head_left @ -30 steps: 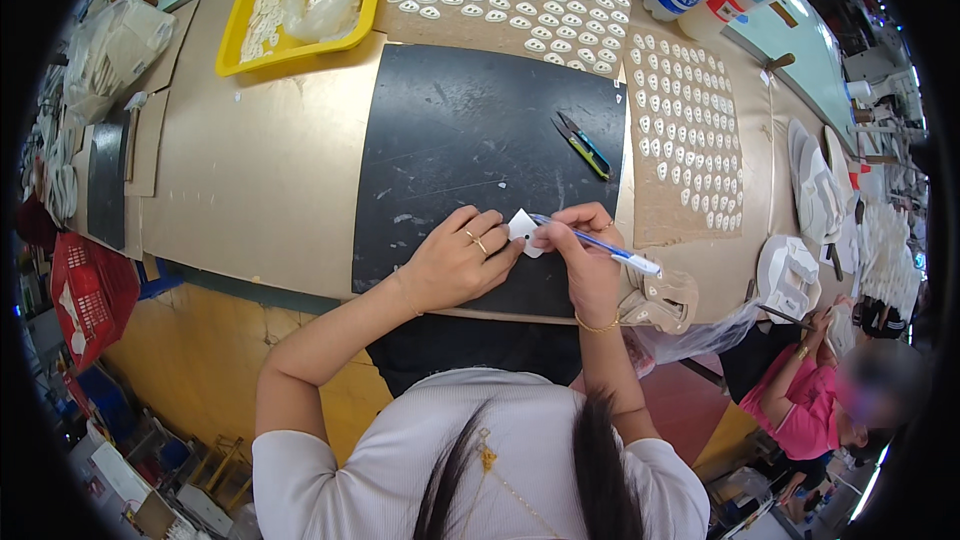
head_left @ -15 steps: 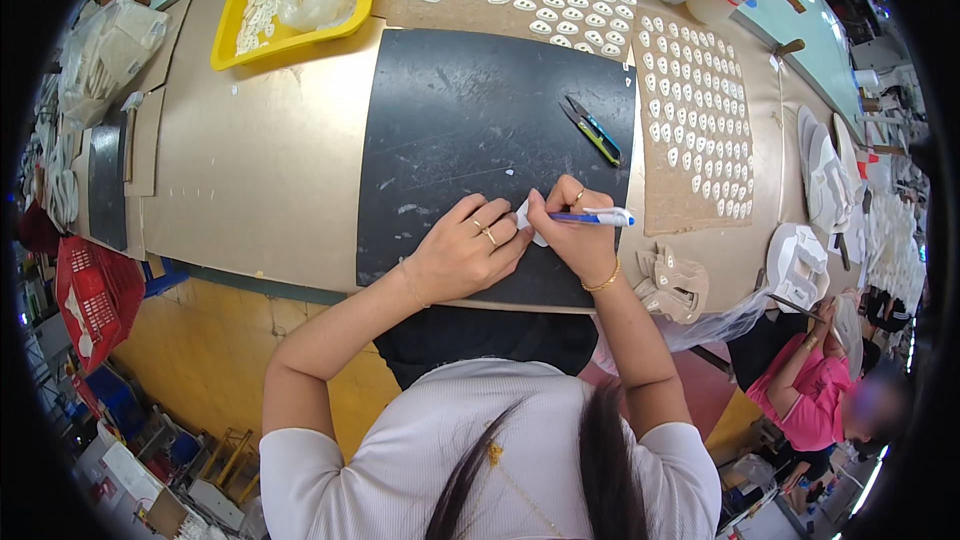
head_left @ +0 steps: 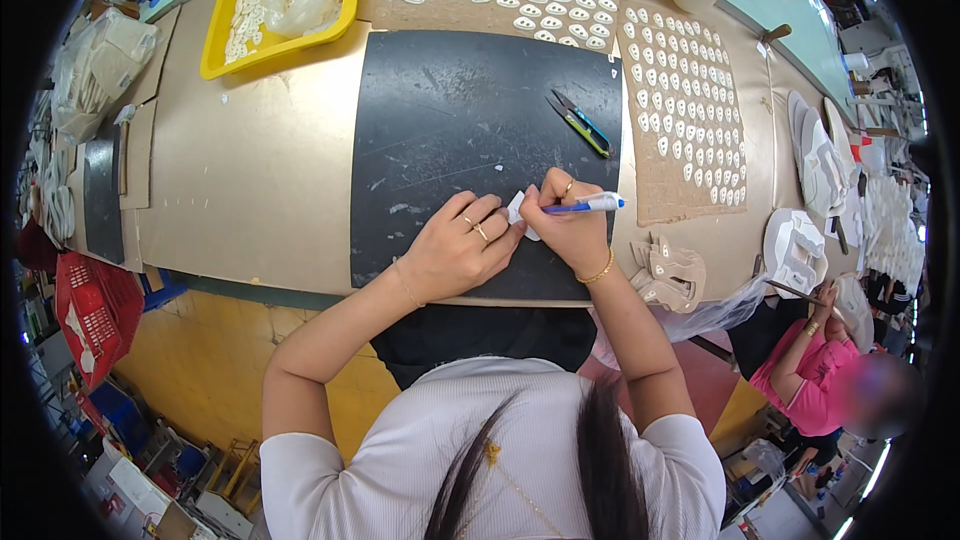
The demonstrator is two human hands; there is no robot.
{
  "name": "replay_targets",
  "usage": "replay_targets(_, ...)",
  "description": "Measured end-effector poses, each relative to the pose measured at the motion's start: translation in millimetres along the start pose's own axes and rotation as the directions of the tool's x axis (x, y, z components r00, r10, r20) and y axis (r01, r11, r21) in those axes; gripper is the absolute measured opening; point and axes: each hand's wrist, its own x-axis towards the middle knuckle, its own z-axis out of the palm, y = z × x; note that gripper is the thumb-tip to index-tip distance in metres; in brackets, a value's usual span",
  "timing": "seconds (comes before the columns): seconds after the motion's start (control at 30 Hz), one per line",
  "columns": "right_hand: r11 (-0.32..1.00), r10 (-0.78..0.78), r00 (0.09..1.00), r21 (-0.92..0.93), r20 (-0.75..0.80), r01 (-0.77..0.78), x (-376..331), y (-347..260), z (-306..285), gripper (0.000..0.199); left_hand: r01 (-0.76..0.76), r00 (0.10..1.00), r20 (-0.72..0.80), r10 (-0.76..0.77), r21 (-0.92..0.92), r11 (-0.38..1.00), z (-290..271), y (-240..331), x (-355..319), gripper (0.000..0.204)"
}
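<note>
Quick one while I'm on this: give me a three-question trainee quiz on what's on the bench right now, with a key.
1. True or false: the right hand holds a blue and white pen.
2. What does the left hand press on the black mat?
A. a small white piece
B. a red basket
C. a bottle
3. Fill in: the snips lie on the mat's ____ side, untouched by either hand.

Key
1. True.
2. A.
3. Right, near the board of white pieces.
</note>
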Motion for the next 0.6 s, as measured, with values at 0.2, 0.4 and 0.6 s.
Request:
replay_targets(0.2, 0.999, 0.026, 1.000, 0.034, -0.015, -0.025, 2.7, -7.8, -1.2, 0.034, -0.002, 1.000, 0.012, 0.002, 0.019, 1.000, 1.7, -0.3, -2.7, 0.030)
replay_targets(0.4, 0.997, 0.058, 0.997, 0.057, -0.049, -0.055, -11.1, 4.9, -16.7, 0.035, -0.034, 0.999, 0.041, 0.033, 0.020, 0.999, -3.7, 0.0, 5.1, 0.027)
replay_targets(0.6, 0.999, -0.028, 0.999, 0.025, 0.038, 0.027, -10.6, -1.4, -22.5, 0.035, -0.051, 0.998, 0.021, 0.051, 0.010, 0.999, -2.2, -1.0, 5.6, 0.023)
